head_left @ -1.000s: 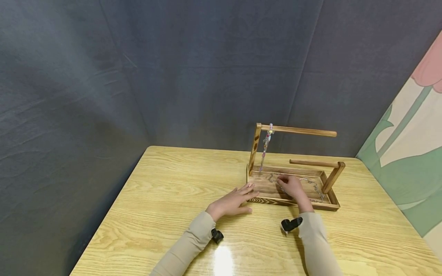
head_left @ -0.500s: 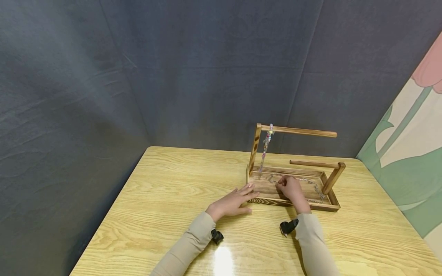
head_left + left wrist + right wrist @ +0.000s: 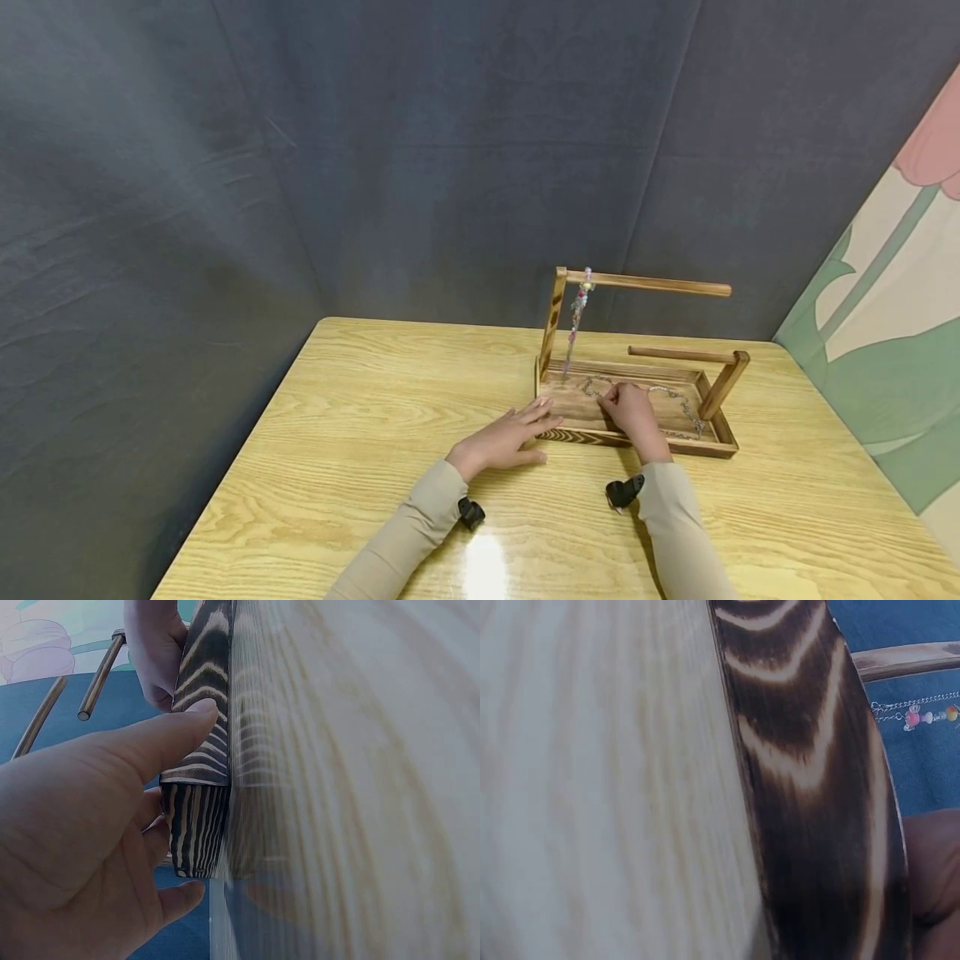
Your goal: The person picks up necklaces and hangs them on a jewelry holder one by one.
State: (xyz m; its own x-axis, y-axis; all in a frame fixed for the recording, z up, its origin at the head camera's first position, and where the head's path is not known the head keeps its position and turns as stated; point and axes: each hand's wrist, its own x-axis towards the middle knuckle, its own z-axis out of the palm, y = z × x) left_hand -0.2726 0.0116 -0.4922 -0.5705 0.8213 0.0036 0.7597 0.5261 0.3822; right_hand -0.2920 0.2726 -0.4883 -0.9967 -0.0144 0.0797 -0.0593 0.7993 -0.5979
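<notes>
A wooden tray with dark-grained walls stands on the table, and a silvery chain necklace lies looped on its floor. My right hand reaches over the front wall, thumb and fingertips pinched together on the necklace near the tray's middle; the pinched part is mostly hidden. My left hand rests at the tray's front left corner with its fingers stretched out, and in the left wrist view its thumb lies along the dark wall. A colourful beaded chain hangs from the upper bar.
A post at the tray's left end carries the upper bar. On the right, a shorter post bears a lower bar pointing left. The wood-grain table reaches a dark curtain behind.
My right hand has shifted slightly left within the tray, its fingertips staying together. The left hand, the tray and the hanging beaded chain have kept their places.
</notes>
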